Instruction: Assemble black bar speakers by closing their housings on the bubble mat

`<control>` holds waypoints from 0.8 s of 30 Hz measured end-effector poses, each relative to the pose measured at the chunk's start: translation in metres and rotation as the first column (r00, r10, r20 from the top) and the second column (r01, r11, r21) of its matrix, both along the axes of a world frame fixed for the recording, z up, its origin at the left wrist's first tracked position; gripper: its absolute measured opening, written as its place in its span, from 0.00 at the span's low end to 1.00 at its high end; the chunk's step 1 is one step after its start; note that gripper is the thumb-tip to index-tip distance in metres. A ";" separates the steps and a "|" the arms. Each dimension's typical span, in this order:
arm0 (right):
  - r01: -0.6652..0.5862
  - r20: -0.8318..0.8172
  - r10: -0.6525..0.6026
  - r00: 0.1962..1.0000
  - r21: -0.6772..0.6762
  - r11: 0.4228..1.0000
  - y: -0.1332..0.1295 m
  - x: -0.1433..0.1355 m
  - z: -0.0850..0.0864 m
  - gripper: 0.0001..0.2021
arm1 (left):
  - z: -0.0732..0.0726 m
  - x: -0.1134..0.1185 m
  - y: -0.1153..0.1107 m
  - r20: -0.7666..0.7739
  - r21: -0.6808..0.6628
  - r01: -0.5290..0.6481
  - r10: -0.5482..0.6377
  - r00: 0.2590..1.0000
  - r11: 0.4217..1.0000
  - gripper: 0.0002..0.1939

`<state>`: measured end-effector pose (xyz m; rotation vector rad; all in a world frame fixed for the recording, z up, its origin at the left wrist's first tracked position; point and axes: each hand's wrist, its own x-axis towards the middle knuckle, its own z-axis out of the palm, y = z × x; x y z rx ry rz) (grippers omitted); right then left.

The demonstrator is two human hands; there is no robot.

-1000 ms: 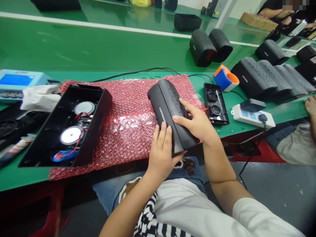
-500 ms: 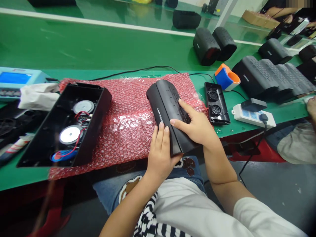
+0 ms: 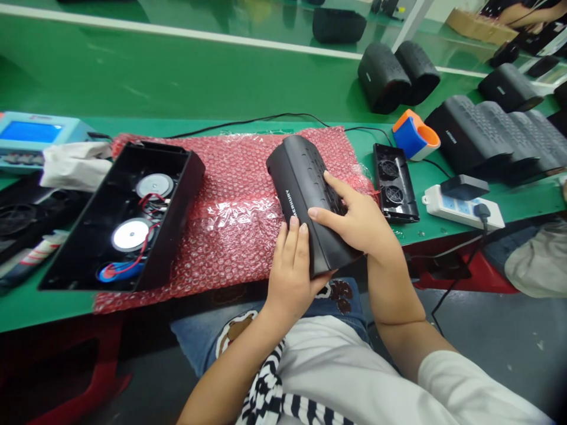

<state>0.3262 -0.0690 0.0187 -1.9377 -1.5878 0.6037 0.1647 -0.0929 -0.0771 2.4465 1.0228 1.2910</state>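
Note:
Both hands are on a black speaker (image 3: 296, 177) with MERKURY lettering, tilted over the near edge of red bubble wrap (image 3: 234, 224). My left hand (image 3: 292, 271) grips its near lower left side, fingertips on the front face, thumb partly hidden underneath. My right hand (image 3: 358, 218) lies over the speaker's right side, its thumb and index finger gripping the textured top; the other fingers are hidden. To the left, an open black speaker housing (image 3: 186, 200) rests partly on the wrap, showing two round silver drivers, red wires and a blue-wrapped part.
A small black shell with two round grilles (image 3: 396, 183), an orange and blue tape dispenser (image 3: 416, 134) and a white power strip (image 3: 464, 206) sit on the right. Several finished-looking speakers (image 3: 478, 139) stand behind. A light-blue device (image 3: 39, 139) with a screen is at far left.
The whole view has shifted slightly, so things appear a little further right and higher. Both hands keep their hold on the speaker, which has turned slightly.

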 end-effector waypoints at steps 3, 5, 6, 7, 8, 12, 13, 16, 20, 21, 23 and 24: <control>-0.009 -0.008 0.009 1.000 0.009 1.000 0.002 0.002 -0.002 0.40 | 0.001 0.001 0.000 0.001 0.005 -0.002 0.002 1.000 1.000 0.49; 0.002 -0.002 -0.002 1.000 0.010 1.000 0.002 0.002 -0.003 0.40 | 0.001 0.001 0.000 0.003 0.013 -0.003 0.003 1.000 1.000 0.49; 0.010 0.003 -0.010 1.000 0.011 1.000 0.002 0.002 -0.003 0.39 | 0.001 0.001 0.000 0.005 0.013 -0.004 0.004 1.000 1.000 0.48; 0.017 0.007 -0.017 1.000 0.011 1.000 0.001 0.001 -0.003 0.39 | 0.001 0.001 0.000 0.007 0.009 -0.005 0.005 1.000 1.000 0.48; 0.021 0.010 -0.022 1.000 0.010 1.000 0.000 0.000 -0.003 0.39 | 0.001 0.001 0.000 0.010 0.003 -0.005 0.005 1.000 1.000 0.48; 0.023 0.027 -0.022 0.999 -0.015 1.000 -0.002 -0.003 0.001 0.39 | -0.002 -0.001 -0.001 0.013 -0.019 0.003 -0.003 1.000 1.000 0.49; 0.024 0.033 -0.023 0.999 -0.023 0.999 -0.002 -0.004 0.001 0.39 | -0.002 -0.002 -0.001 0.010 -0.023 0.006 -0.006 1.000 1.000 0.49; 0.034 0.046 -0.033 0.998 -0.032 0.999 -0.002 -0.005 0.001 0.40 | -0.003 -0.002 -0.002 0.003 -0.029 0.011 -0.011 1.000 1.000 0.50; 0.002 0.051 -0.002 0.999 0.002 1.000 -0.002 -0.012 -0.006 0.41 | 0.001 -0.005 -0.005 0.004 -0.068 -0.007 0.007 1.000 0.998 0.51; -0.001 0.060 0.000 0.998 0.021 1.000 -0.002 -0.015 -0.007 0.41 | 0.003 -0.007 -0.005 0.006 -0.081 -0.009 0.010 1.000 0.997 0.51; -0.029 0.085 0.024 0.996 0.061 0.998 -0.001 -0.023 -0.006 0.38 | 0.006 -0.013 -0.006 -0.001 -0.100 -0.001 0.001 1.000 0.995 0.51; -0.070 0.096 0.063 0.993 0.071 0.995 0.001 -0.027 -0.004 0.36 | 0.007 -0.016 -0.006 -0.009 -0.105 0.004 -0.005 1.000 0.994 0.51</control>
